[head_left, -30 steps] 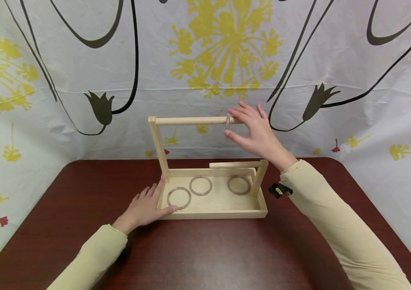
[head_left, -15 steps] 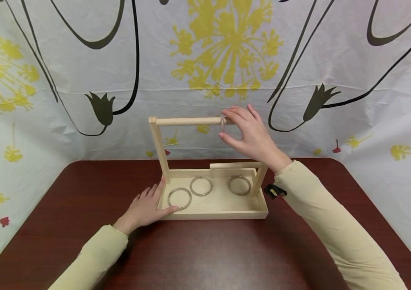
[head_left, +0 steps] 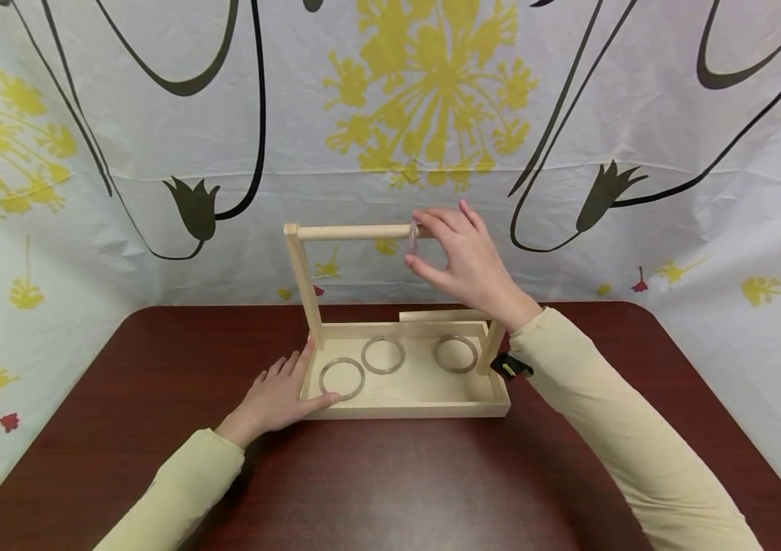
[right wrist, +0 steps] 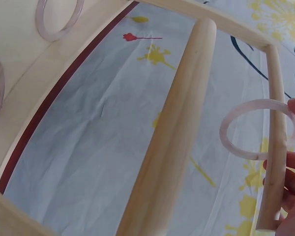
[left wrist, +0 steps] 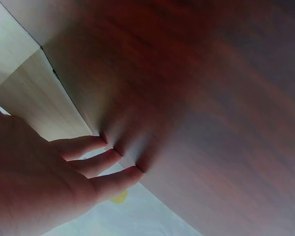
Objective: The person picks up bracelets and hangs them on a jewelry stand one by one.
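My right hand (head_left: 469,264) pinches a pale translucent bangle (head_left: 413,239) between thumb and fingers. In the right wrist view the bangle (right wrist: 227,129) encircles the upper wooden rod (right wrist: 278,147), near its free end. That rod juts from a tall post (head_left: 306,287) at the left of a wooden bangle stand. My left hand (head_left: 273,398) rests against the left end of the stand's tray (head_left: 404,411), thumb over the front corner and fingers extended along the side. Inside the tray lie a left bangle (head_left: 321,376), a middle bangle (head_left: 383,373) and a right bangle (head_left: 437,358).
A shorter, lower rod (head_left: 441,315) runs leftward from a short post (head_left: 493,346) at the tray's right, beneath my right forearm. The stand sits on a dark red-brown table (head_left: 390,482). A patterned curtain (head_left: 259,138) hangs behind and at both sides.
My right hand has moved left along the upper rod, carrying the bangle further from the rod's free end. The left hand and the bangles in the tray have stayed put.
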Available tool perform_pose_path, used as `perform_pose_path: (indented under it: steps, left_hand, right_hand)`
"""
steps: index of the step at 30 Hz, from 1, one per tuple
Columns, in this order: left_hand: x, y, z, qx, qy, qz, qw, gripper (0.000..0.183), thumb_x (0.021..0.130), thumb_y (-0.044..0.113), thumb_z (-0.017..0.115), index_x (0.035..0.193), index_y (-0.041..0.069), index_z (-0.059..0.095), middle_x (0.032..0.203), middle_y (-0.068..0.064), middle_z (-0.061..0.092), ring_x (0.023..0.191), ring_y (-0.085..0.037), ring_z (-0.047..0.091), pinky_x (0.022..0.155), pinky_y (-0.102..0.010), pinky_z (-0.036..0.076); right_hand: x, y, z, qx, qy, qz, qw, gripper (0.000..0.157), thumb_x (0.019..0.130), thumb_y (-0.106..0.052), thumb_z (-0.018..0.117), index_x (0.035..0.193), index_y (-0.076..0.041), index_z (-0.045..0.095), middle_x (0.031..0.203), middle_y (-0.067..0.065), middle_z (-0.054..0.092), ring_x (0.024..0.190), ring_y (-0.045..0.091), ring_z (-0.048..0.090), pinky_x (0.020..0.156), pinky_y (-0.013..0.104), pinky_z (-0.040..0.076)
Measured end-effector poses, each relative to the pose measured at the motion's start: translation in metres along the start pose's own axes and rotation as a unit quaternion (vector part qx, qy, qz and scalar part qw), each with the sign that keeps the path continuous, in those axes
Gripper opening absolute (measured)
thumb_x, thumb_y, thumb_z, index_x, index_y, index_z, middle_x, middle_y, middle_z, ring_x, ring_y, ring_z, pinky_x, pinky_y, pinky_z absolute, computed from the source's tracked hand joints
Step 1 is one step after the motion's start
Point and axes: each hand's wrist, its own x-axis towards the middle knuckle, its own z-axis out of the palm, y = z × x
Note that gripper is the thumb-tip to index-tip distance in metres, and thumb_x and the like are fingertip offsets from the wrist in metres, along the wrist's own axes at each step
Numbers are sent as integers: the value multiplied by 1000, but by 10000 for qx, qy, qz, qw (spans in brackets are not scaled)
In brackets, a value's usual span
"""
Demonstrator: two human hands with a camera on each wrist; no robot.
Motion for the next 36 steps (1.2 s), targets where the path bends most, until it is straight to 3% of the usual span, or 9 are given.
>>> perform_pose_path:
  steps: [7, 18, 36]
  left_hand:
    - [0, 0, 0, 5, 28, -2, 10000, 105, 84, 74, 49, 157, 11, 8, 150, -27, 30, 135, -48, 29, 102, -65, 25]
    - [0, 0, -1, -3, -20, -8, 10000, 106, 83, 76, 48, 157, 11, 7, 150, -28, 29, 135, -48, 28, 102, -66, 24]
    - [-1, 0, -1, -90, -104, -52, 9999, 107, 82, 79, 46, 157, 15, 3, 152, -27, 25, 137, -48, 25, 103, -67, 22]
  right_hand:
    - [4, -4, 5, -82, 160, -257, 9995, 54, 85, -28, 74, 126, 3, 60, 119, 18, 60, 114, 32, 53, 111, 50, 19]
    - [13, -14, 13, -109, 53, -301, 9995, 54, 86, -29, 72, 127, 4, 59, 119, 17, 61, 114, 31, 53, 112, 47, 19]
    - [26, -32, 26, -181, -290, -38, 9994, 55, 90, -34, 68, 132, 0, 56, 124, 14, 59, 118, 27, 52, 114, 41, 13]
